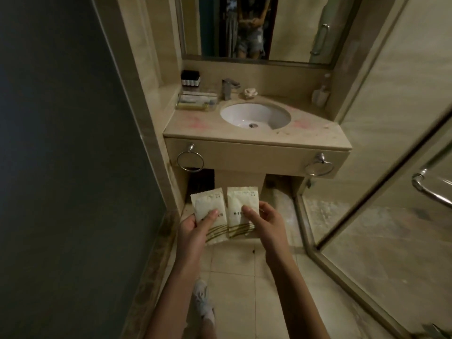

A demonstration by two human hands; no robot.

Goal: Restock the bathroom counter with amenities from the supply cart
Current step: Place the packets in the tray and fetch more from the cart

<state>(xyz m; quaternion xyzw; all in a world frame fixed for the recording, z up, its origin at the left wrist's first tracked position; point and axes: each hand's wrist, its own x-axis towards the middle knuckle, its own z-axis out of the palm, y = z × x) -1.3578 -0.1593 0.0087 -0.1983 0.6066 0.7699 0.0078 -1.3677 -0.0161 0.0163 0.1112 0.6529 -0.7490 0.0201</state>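
I hold two pale amenity packets with olive stripes side by side in front of me, above the tiled floor. My left hand (195, 228) pinches the left packet (208, 204) with its thumb on top. The right packet (243, 199) is pinched in my right hand (265, 222). The beige bathroom counter (193, 126) with its white sink (255, 115) lies ahead, beyond the packets. A clear amenity tray (197, 101) with small items sits at the counter's back left.
A black holder of small bottles (190, 78), the faucet (228, 88), a soap dish (250, 92) and a white dispenser (320, 95) stand along the back. Two towel rings hang from the counter front. A glass shower door (379, 192) is on the right, a dark wall on the left.
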